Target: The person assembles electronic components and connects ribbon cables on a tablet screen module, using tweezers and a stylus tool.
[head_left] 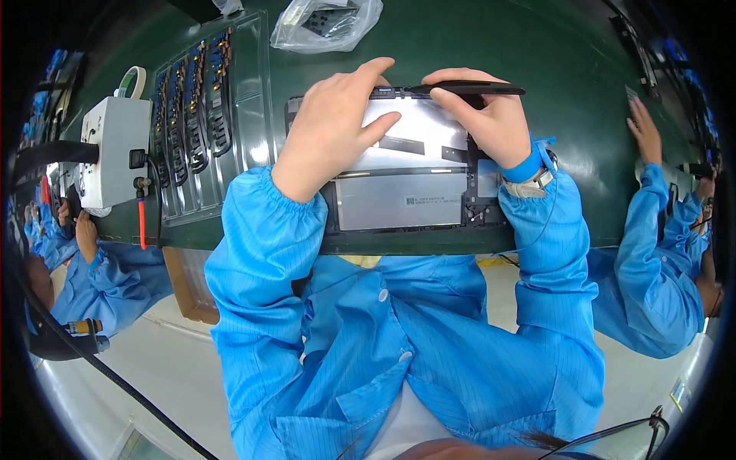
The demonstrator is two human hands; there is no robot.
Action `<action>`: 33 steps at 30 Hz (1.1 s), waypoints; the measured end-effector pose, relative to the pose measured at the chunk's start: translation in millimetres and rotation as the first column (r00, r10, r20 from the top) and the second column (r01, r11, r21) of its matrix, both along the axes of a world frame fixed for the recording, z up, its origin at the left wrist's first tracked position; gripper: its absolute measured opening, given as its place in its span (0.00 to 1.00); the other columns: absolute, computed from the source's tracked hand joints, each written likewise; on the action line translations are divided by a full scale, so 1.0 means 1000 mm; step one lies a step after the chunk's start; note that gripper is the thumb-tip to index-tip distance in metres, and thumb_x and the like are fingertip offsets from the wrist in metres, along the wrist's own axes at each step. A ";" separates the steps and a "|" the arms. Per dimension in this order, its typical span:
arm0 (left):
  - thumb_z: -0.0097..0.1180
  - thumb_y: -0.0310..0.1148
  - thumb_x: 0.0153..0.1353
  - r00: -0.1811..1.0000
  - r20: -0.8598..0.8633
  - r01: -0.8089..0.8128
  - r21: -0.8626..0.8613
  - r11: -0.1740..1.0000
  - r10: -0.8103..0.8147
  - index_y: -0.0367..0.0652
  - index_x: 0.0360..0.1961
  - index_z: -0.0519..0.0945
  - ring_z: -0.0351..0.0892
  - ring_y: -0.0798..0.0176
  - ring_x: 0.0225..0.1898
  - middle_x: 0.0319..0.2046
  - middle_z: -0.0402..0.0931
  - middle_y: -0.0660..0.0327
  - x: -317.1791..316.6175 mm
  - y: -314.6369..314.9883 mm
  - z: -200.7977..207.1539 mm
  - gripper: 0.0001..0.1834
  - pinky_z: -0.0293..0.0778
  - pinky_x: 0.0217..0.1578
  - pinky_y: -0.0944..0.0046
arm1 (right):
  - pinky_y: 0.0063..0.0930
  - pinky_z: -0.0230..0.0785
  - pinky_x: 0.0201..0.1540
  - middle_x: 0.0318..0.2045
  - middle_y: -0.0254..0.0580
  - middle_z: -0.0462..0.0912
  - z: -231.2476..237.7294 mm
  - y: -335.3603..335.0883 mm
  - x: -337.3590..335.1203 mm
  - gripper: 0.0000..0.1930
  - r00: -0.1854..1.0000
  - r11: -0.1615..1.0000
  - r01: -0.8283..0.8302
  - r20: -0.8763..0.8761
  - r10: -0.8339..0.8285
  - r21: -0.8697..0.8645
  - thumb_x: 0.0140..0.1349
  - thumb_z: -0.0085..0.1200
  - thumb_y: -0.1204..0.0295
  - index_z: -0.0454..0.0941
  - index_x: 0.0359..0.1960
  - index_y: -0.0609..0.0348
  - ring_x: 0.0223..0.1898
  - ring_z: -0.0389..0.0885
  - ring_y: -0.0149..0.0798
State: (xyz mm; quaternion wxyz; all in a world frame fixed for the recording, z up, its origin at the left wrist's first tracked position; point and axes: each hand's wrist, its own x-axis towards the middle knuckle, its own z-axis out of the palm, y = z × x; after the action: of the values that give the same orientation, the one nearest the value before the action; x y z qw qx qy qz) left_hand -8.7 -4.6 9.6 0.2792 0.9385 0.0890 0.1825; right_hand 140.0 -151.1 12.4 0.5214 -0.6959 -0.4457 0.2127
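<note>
Both forearms enter from the lower edge in blue long sleeves with gathered cuffs and extend forward, roughly parallel. The left hand (331,130) lies palm down, fingers extended and pointing forward-right, thumb spread to the right. The right hand (481,115) is curled, fingers bent in a pinch grip, knuckles up. A blue strap encircles the right wrist.
</note>
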 end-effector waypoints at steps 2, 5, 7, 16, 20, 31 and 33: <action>0.59 0.33 0.49 1.000 -0.031 0.005 -0.025 1.000 -0.006 0.41 0.56 0.63 0.74 0.52 0.43 0.40 0.75 0.54 -0.003 0.002 0.003 0.32 0.67 0.46 0.58 | 0.21 0.73 0.33 0.31 0.41 0.81 -0.001 0.003 -0.002 0.08 0.998 0.999 -0.018 0.054 0.017 0.026 0.53 0.56 0.72 0.81 0.34 0.59 0.30 0.80 0.33; 0.58 0.29 0.49 0.997 0.071 0.012 -0.169 0.986 0.000 0.39 0.54 0.65 0.73 0.53 0.46 0.44 0.74 0.53 -0.002 0.002 0.001 0.29 0.67 0.48 0.59 | 0.21 0.73 0.33 0.31 0.41 0.81 0.003 0.002 -0.002 0.08 0.997 0.999 -0.015 0.077 0.018 -0.032 0.53 0.56 0.72 0.81 0.35 0.59 0.30 0.79 0.32; 0.58 0.29 0.49 0.988 0.147 -0.037 -0.126 0.991 0.055 0.39 0.53 0.67 0.72 0.51 0.46 0.43 0.73 0.52 -0.017 0.000 0.013 0.28 0.67 0.47 0.57 | 0.21 0.73 0.33 0.30 0.41 0.81 0.005 0.005 -0.004 0.08 0.999 0.999 -0.018 0.049 0.020 -0.046 0.53 0.56 0.72 0.81 0.35 0.59 0.30 0.79 0.32; 0.56 0.22 0.49 0.800 0.154 -0.564 -0.138 0.814 0.580 0.37 0.37 0.77 0.78 0.57 0.37 0.33 0.77 0.55 -0.167 -0.010 0.035 0.11 0.71 0.39 0.64 | 0.21 0.67 0.39 0.34 0.37 0.78 0.009 -0.005 0.000 0.08 0.995 0.987 0.009 -0.101 0.007 0.161 0.58 0.50 0.75 0.77 0.39 0.63 0.33 0.74 0.29; 0.54 0.25 0.56 0.671 0.191 -0.709 -0.115 0.696 0.716 0.35 0.37 0.76 0.75 0.71 0.32 0.32 0.77 0.60 -0.197 0.068 0.021 0.08 0.71 0.35 0.72 | 0.24 0.62 0.48 0.39 0.40 0.75 0.013 -0.020 0.027 0.09 0.972 0.901 0.190 -0.202 -0.117 0.390 0.62 0.40 0.78 0.74 0.39 0.63 0.41 0.72 0.33; 0.56 0.31 0.49 0.743 -0.121 -0.498 0.558 0.664 0.658 0.43 0.29 0.79 0.74 0.51 0.39 0.33 0.74 0.57 -0.142 0.171 0.004 0.06 0.72 0.38 0.54 | 0.28 0.60 0.32 0.19 0.36 0.65 0.069 -0.111 -0.057 0.08 0.998 0.850 0.062 -0.053 -0.041 0.523 0.58 0.46 0.71 0.68 0.35 0.64 0.22 0.60 0.28; 0.56 0.31 0.49 0.736 -0.142 -0.497 0.550 0.671 0.661 0.42 0.27 0.79 0.74 0.51 0.39 0.34 0.73 0.57 -0.143 0.171 0.003 0.05 0.72 0.38 0.54 | 0.27 0.60 0.32 0.18 0.35 0.65 0.066 -0.123 -0.069 0.08 0.995 0.869 0.094 -0.066 -0.070 0.487 0.59 0.46 0.72 0.66 0.36 0.64 0.22 0.60 0.28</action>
State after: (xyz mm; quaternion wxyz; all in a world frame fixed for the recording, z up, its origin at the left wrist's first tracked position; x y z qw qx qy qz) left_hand -152.1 166.3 13.0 -0.0539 0.9140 0.3841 0.1187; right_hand 71.3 -274.3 78.2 0.6991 -0.5547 -0.4429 0.0868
